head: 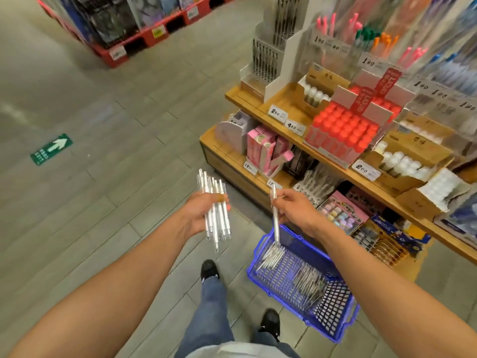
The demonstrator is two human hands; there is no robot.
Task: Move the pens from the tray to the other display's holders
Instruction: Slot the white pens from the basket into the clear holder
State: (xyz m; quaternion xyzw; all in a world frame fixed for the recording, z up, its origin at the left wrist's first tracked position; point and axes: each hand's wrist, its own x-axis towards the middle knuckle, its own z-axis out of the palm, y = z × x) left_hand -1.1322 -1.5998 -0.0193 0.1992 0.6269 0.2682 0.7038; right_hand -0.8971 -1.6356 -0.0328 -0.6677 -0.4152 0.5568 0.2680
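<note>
My left hand [200,213] grips a bundle of several clear white pens [215,210], held upright above the floor. A single white pen [275,215] is pinched in my right hand [294,211], hanging tip-down over the blue tray [343,329]. The blue perforated tray sits on the floor at the foot of the shelf and holds more pens [289,270] in loose piles. Tiered clear pen holders [268,55] with pens stand on the display's top shelf at the back right.
A wooden display [258,96] on the right carries red-capped bottles [343,130], white bottles, pink boxes [265,148] and price tags. A red pallet shelf [144,40] stands far back. A green arrow sticker [51,149] lies on the grey floor. My shoes [209,270] are below.
</note>
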